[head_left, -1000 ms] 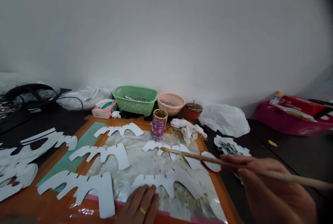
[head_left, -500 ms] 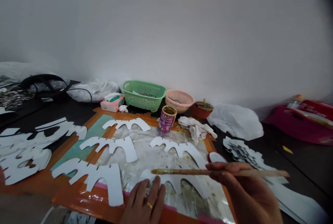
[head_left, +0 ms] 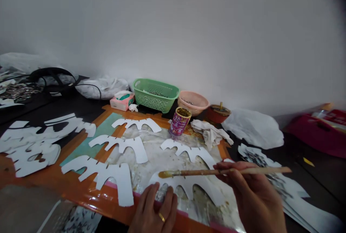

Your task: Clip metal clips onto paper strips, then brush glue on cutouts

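My right hand [head_left: 255, 193] grips a wooden paintbrush [head_left: 200, 172] near the middle of its handle. The brush lies almost level, its yellowish-brown bristles pointing left over the upper left part of a white cut-out piece [head_left: 198, 184]. Whether the bristles touch the piece I cannot tell. My left hand [head_left: 154, 209], with a gold ring on one finger, rests with fingers apart at that piece's lower left edge. Several similar notched, arched white pieces [head_left: 119, 177] lie flat on the stained plastic-covered board [head_left: 151, 153]. An open purple can [head_left: 180, 122] stands behind them, brown around its rim.
Along the wall stand a tissue box [head_left: 122, 100], a green basket [head_left: 156, 96], a pink bowl [head_left: 193, 102] and a reddish-brown pot [head_left: 218, 113]. A crumpled cloth [head_left: 212, 132] lies right of the can. White cut-outs [head_left: 35, 135] pile at left, more [head_left: 294, 186] at right.
The whole view has shifted, so things sit slightly further right and higher. The brush has turned, showing its bristles broad side on. Both hands stay beside the same white piece.
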`<state>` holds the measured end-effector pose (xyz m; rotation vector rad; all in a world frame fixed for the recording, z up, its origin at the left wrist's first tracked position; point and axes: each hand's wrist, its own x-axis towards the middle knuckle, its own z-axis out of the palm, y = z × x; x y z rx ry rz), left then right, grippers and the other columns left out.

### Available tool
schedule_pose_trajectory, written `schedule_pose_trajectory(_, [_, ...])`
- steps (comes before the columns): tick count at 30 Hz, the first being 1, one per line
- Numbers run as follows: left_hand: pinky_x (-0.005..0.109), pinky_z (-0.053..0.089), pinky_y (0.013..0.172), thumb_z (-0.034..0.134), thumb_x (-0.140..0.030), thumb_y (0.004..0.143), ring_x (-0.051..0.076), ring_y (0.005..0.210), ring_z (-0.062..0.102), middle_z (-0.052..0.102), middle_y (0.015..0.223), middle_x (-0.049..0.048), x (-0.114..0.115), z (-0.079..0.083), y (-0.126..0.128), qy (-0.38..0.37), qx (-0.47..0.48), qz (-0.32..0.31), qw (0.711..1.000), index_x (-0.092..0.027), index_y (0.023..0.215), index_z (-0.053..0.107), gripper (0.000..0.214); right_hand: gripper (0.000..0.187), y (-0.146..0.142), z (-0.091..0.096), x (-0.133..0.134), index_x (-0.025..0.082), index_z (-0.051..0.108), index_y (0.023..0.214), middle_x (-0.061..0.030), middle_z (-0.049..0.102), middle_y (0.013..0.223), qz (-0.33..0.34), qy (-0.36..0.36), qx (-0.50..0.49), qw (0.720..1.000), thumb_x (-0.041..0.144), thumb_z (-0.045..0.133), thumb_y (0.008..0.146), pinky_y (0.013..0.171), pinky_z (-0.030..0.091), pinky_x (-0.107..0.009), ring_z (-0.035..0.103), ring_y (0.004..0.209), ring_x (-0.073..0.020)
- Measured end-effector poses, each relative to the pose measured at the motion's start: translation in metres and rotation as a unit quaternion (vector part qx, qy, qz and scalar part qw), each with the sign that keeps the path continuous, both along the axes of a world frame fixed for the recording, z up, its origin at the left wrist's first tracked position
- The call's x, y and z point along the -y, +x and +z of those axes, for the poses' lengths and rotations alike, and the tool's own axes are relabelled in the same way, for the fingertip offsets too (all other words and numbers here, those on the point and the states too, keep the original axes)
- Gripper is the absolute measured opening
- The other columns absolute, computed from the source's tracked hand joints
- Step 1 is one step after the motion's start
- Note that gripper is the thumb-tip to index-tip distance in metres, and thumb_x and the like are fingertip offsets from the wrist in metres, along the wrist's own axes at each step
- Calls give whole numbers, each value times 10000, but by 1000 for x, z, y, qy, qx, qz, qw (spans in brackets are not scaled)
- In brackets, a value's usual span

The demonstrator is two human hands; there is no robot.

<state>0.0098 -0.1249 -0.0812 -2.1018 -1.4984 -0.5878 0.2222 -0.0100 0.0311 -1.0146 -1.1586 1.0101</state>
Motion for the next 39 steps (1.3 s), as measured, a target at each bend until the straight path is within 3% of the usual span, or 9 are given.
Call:
schedule_pose_trajectory(14, [500,368,1159,658,-304,950,299,1249,575,621,1420,72,0,2,-2,-2,23,-7,1000,-250,1320,638,374,216,-6,1,-9,255,690,839,-10,760,864,22,0,11,1000,411,833,791,691,670,-243,754,818,-189])
schedule_pose_trajectory(21, [495,326,1183,654,-339,948,289,1254,553,596,1451,48,-2,5,-8,11,-18,-19,1000,-262,1326,634,386,163,-7,-1,-8,238,682,859,-15,729,908,40,16,22,999,353,795,842,726,662,-239,737,851,-177])
schedule_pose_trajectory(26, [508,316,1185,663,-348,944,284,1261,541,562,1478,42,-1,8,-4,15,-14,1,1000,-264,1306,637,372,135,-4,6,-3,238,689,836,-12,715,907,47,19,77,996,339,776,858,713,650,-210,717,823,-160])
schedule_pose_trajectory(32, [507,326,1170,650,-311,954,266,1187,571,583,1444,28,-2,11,-1,20,2,3,1000,-268,1252,668,302,190,4,23,-1,227,715,755,-26,716,814,18,46,107,993,375,831,782,665,662,-216,735,794,-193])
schedule_pose_trajectory(39, [504,348,1154,653,-323,951,269,1194,564,591,1432,28,-1,9,0,11,6,6,1000,-276,1266,660,318,245,20,21,-2,232,695,749,-21,732,806,-10,30,99,995,415,858,745,735,656,-210,754,838,-195])
